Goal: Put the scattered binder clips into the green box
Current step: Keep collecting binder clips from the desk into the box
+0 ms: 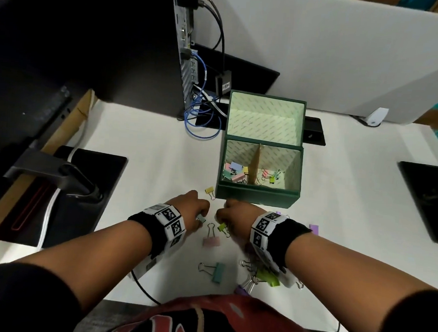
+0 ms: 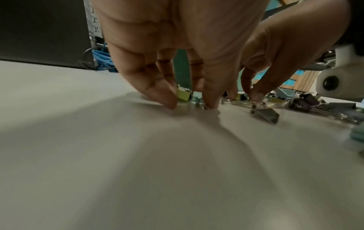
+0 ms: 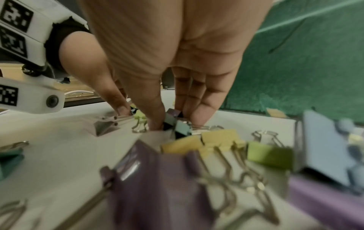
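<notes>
Both hands work at the white table (image 1: 149, 140) just in front of the green box (image 1: 257, 194), whose lid stands open and whose two compartments already hold clips. The left hand (image 1: 193, 208) curls its fingertips (image 2: 169, 101) down onto the table around a small pale-green clip (image 1: 201, 219); the wrist view shows thumb and forefinger closing on a small clip, though whether it is yet lifted cannot be told. The right hand (image 1: 235, 213) pinches small clips between thumb and fingers (image 3: 155, 123), with a lime clip (image 1: 222, 227) at its fingertips. A yellow clip (image 1: 209, 190) lies beside the box's near left corner; a pink clip (image 1: 211, 240) and a teal clip (image 1: 218, 272) lie between the forearms; a tangled heap of clips (image 1: 259, 275) sits under the right wrist. For a sound pick-up, each pinch is best placed on the coloured body of a clip, not its wire handles, which swing. Lifting straight up would likely avoid dragging neighbours from the heap.
</notes>
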Motion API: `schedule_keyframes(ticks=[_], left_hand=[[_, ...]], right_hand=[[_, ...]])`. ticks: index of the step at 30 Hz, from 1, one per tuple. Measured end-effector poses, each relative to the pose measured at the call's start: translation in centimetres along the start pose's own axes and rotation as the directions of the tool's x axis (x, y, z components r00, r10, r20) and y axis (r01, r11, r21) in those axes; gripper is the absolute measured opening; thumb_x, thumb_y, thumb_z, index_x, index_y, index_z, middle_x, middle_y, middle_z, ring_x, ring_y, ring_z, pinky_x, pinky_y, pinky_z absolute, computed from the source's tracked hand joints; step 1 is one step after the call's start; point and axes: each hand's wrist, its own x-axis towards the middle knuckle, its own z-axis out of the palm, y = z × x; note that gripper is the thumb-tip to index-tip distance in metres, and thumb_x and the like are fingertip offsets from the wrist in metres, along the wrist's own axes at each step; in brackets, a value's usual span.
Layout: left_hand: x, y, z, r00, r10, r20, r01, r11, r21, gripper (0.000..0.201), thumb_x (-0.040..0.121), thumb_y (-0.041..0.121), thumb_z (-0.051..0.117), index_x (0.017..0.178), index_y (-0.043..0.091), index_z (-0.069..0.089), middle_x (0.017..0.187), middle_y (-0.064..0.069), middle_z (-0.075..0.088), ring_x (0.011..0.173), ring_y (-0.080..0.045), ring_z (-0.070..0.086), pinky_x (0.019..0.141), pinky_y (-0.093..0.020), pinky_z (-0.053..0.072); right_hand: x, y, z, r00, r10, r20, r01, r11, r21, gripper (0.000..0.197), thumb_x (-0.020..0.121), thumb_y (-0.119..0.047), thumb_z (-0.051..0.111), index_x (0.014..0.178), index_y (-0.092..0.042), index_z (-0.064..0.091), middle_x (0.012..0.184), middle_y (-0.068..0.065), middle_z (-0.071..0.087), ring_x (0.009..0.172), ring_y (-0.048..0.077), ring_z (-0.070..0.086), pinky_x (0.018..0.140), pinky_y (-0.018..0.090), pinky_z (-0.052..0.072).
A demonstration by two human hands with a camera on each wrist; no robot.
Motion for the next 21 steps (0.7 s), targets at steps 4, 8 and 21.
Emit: schedule_keyframes(ticks=[4, 8, 21], left_hand=[[0.0, 0.2, 0.0, 1.000, 0.000, -0.007, 0.000, 1.000, -0.024, 0.023, 0.078, 0.026, 0.063, 0.098, 0.020, 0.055, 0.100, -0.002, 0.039, 0.087, -0.032, 0.058, 0.074, -0.035, 0.049], [0.3, 0.4, 0.0, 0.999, 0.036, 0.010, -0.036, 0.998, -0.056, 0.021, 0.075, 0.014, 0.063, 0.095, 0.016, 0.055, 0.098, -0.001, 0.035, 0.083, -0.031, 0.055, 0.073, -0.036, 0.050], [-0.3, 1.6, -5.5, 0.977, 0.122, -0.175, -0.182, 0.904, -0.386, 0.016, 0.075, 0.012, 0.069, 0.075, 0.023, 0.058, 0.076, 0.017, 0.047, 0.065, -0.001, 0.044, 0.058, -0.011, 0.034]], right_hand=[[0.2, 0.2, 0.4, 1.000, 0.010, 0.029, -0.010, 1.000, 0.018, 0.026, 0.072, 0.001, 0.054, 0.073, -0.023, 0.043, 0.089, 0.005, 0.045, 0.088, 0.030, 0.054, 0.069, 0.034, 0.049], [-0.3, 1.1, 0.1, 0.999, 0.046, 0.016, -0.047, 0.993, 0.111, 0.027, 0.072, 0.003, 0.054, 0.078, -0.023, 0.048, 0.092, 0.002, 0.045, 0.085, 0.025, 0.052, 0.067, 0.027, 0.039], [-6.9, 3.4, -8.3, 0.865, 0.223, -0.449, 0.072, 0.831, 0.552, 0.024, 0.081, -0.006, 0.062, 0.073, -0.028, 0.058, 0.090, -0.004, 0.055, 0.085, 0.015, 0.058, 0.079, 0.022, 0.047]])
